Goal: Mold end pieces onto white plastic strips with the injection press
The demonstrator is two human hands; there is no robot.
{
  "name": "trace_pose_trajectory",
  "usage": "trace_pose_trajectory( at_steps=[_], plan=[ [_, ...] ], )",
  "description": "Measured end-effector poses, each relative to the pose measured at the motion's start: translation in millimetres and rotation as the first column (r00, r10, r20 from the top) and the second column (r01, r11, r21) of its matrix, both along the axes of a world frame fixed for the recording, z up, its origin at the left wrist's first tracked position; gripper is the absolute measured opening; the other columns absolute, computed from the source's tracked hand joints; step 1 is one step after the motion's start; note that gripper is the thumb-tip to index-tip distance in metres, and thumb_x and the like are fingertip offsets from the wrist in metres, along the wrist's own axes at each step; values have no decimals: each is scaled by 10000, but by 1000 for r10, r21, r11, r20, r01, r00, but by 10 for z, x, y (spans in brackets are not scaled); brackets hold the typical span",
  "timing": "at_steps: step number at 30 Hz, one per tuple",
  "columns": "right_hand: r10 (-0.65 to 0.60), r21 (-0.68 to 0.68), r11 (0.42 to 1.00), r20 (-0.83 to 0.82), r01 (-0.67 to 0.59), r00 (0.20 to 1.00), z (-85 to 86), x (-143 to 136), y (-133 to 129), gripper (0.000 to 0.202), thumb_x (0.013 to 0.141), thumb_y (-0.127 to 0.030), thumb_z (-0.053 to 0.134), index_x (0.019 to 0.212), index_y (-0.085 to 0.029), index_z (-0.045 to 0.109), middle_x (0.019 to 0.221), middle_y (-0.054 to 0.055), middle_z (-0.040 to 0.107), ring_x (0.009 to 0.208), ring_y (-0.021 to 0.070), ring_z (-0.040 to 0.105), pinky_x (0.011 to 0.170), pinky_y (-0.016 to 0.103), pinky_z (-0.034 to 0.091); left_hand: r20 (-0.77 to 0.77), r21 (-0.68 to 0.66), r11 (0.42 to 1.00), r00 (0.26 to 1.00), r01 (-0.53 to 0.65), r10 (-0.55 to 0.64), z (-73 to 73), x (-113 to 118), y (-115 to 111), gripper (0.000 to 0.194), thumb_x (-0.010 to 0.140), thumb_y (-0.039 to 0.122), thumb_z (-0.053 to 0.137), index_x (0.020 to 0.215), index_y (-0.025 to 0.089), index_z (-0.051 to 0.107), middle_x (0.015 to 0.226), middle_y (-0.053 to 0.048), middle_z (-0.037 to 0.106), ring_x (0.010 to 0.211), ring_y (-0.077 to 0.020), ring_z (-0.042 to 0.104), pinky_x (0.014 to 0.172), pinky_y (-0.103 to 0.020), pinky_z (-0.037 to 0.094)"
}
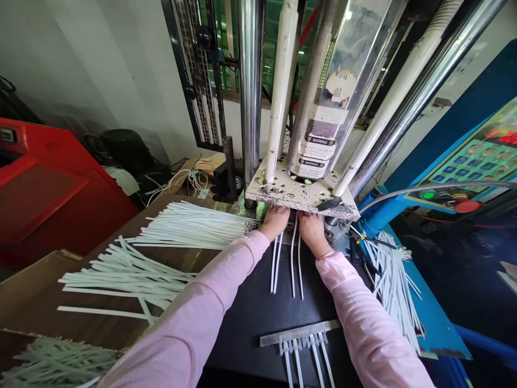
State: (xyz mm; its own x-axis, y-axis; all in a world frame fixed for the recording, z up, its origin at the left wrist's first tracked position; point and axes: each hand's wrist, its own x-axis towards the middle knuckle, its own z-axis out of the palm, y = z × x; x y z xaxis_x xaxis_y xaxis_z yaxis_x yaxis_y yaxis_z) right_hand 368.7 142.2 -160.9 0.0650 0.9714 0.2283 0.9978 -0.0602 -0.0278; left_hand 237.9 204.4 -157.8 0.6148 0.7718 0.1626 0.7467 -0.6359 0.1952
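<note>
Both hands reach in under the machine's upper plate (pixel 299 195). My left hand (pixel 275 221) is at the left of the opening, with its fingertips hidden beneath the plate. To its right, my right hand (pixel 313 233) reaches in the same way, fingers also out of sight. Several thin white strips (pixel 293 269) run from between the hands toward me over the dark table. Whether either hand grips a strip or a part of the machine is not visible. Nearer to me lies a metal bar (pixel 299 333) with several white strips hanging from clear moulded ends.
On the brown table at left lie bundles of white strips (pixel 194 225), with another pile (pixel 133 275) closer. More strips (pixel 391 285) and pliers (pixel 374 240) lie on the right. A control panel (pixel 476 156) with buttons stands at right; metal columns (pixel 250 97) rise beside the plate.
</note>
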Motion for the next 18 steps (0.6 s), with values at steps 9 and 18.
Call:
trace_pose_trajectory(
  at_steps=[9,18],
  plan=[
    [-31,-43,999,-12,31,999,309,194,-36,439,876,-74,468,1244,-149,696,1102,156,744,1062,291,676,1013,401,459,-9,-88,996,1000,4,-5,214,-113,19,470,882,72,450,1309,175,617,1337,-154,650,1315,-288,546,1183,-524,295],
    [245,109,968,-199,-227,949,438,441,-1787,581,982,-383,473,1543,-250,405,1620,101,334,1468,285,356,1179,469,350,81,-7,999,996,41,-41,307,-1194,-1161,594,969,277,490,1537,170,351,1658,-148,229,1559,-310,107,1249,-576,50]
  ],
)
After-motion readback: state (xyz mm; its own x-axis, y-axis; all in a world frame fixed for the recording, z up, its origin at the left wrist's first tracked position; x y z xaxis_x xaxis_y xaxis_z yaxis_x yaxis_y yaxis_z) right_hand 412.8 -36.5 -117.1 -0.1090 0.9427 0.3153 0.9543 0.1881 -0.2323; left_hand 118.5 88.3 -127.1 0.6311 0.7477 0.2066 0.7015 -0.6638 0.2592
